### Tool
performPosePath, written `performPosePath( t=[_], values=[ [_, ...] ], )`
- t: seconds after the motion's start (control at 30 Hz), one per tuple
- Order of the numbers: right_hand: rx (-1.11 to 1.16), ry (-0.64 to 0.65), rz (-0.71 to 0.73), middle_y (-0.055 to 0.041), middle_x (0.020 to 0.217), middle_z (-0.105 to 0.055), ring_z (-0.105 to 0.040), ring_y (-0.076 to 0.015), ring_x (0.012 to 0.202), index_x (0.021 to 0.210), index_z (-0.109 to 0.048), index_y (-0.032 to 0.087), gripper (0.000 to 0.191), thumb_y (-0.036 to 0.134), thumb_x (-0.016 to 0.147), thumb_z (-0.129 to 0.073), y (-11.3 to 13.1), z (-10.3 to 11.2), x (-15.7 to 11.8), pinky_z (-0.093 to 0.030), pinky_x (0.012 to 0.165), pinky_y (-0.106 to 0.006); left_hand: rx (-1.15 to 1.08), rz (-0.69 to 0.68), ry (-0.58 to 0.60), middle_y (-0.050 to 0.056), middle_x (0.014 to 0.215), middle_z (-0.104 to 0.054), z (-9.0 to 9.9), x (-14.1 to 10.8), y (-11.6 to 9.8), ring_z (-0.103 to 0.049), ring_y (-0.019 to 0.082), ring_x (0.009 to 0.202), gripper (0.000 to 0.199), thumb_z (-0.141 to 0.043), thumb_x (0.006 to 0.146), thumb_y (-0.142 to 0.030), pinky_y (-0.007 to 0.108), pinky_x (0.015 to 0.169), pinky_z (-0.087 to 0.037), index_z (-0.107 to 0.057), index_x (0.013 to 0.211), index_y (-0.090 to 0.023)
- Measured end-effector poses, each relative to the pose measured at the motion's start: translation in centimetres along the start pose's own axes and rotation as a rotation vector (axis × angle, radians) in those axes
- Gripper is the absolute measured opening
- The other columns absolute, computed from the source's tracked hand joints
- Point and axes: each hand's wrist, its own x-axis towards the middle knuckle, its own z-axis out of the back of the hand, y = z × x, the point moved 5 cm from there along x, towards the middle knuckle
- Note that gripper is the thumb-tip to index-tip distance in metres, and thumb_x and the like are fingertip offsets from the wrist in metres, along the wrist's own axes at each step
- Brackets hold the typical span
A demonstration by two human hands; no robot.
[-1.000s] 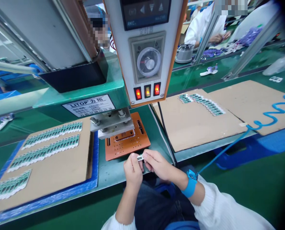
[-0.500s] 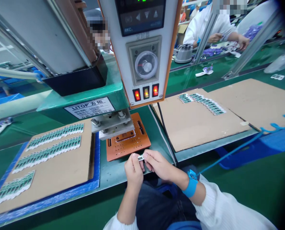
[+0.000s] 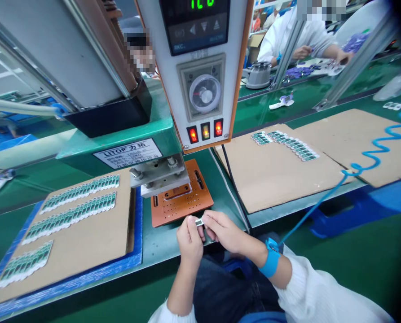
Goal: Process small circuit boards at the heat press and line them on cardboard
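Note:
Between my two hands is a small circuit board (image 3: 199, 222) with a pale edge and a dark window; fingers cover both its ends. My left hand (image 3: 190, 237) pinches its left end. The right end sits between the thumb and fingers of my right hand (image 3: 222, 229), whose wrist wears a blue strap (image 3: 270, 258). Both hands are at the bench's front edge, just before the orange perforated plate (image 3: 200, 204) of the press. Above that plate hangs the metal press head (image 3: 160, 177), with a gap under it.
Left, a cardboard sheet (image 3: 95, 237) carries rows of green circuit boards (image 3: 68, 217). More boards (image 3: 293, 144) lie on the right cardboard (image 3: 271, 188). The control box (image 3: 205, 67) hangs above the bench. A blue coiled cord (image 3: 372, 154) runs from my strap. A co-worker (image 3: 288, 40) sits across.
My hands keep the circuit board in nearly the same place. The blue cord has swung upward on the right, showing its coils. The view has shifted slightly, revealing more of the green digits.

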Motion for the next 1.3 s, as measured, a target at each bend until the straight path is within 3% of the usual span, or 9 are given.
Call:
performPosePath(
  t=[0.63, 1.0, 1.17, 1.3],
  values=[
    [-0.107, -0.04, -0.009, 0.004, 0.057, -0.047, -0.044, -0.0117, 0.053, 0.068, -0.046, 0.021, 0.051, 0.06, 0.1, -0.04, 0.5, -0.1, -0.3, -0.036, 0.054, -0.026, -0.007, -0.002, 0.019, -0.004, 0.043, -0.045, 0.0, 0.1, -0.2, -0.045, 0.011, 0.038, 0.053, -0.038, 0.1, -0.052, 0.023, 0.043, -0.037, -0.045, 0.057, -0.022],
    [-0.099, -0.003, -0.032, 0.0053, 0.056, -0.048, -0.041, -0.01, 0.048, 0.069, -0.047, 0.021, 0.043, 0.046, 0.103, -0.038, 0.4, -0.5, 0.1, -0.035, 0.052, -0.025, -0.038, 0.015, -0.003, -0.005, 0.042, -0.045, 0.3, 0.0, 0.5, -0.043, 0.01, 0.037, 0.054, -0.039, 0.099, -0.054, 0.022, 0.042, -0.036, -0.046, 0.057, -0.021],
    [-0.207, -0.055, 0.02, 0.0038, 0.058, -0.05, -0.047, -0.0124, 0.054, 0.07, -0.046, 0.021, 0.041, 0.04, 0.104, -0.036, 1.2, -0.6, -0.3, -0.038, 0.055, -0.026, -0.039, 0.024, -0.003, -0.005, 0.042, -0.045, 0.3, -0.1, 0.8, -0.043, 0.01, 0.037, 0.056, -0.037, 0.099, -0.055, 0.023, 0.042, -0.036, -0.046, 0.056, -0.021],
    [-0.483, -0.163, 0.223, -0.0019, 0.08, -0.062, -0.059, -0.0164, 0.072, 0.094, -0.057, 0.02, 0.022, 0.03, 0.103, -0.04, 2.5, -0.1, -1.5, -0.045, 0.068, -0.029, -0.028, -0.032, -0.005, -0.004, 0.045, -0.046, 0.1, -0.2, 0.6, -0.043, 0.01, 0.04, 0.054, -0.037, 0.101, -0.052, 0.022, 0.044, -0.036, -0.048, 0.059, -0.02]
  ],
)
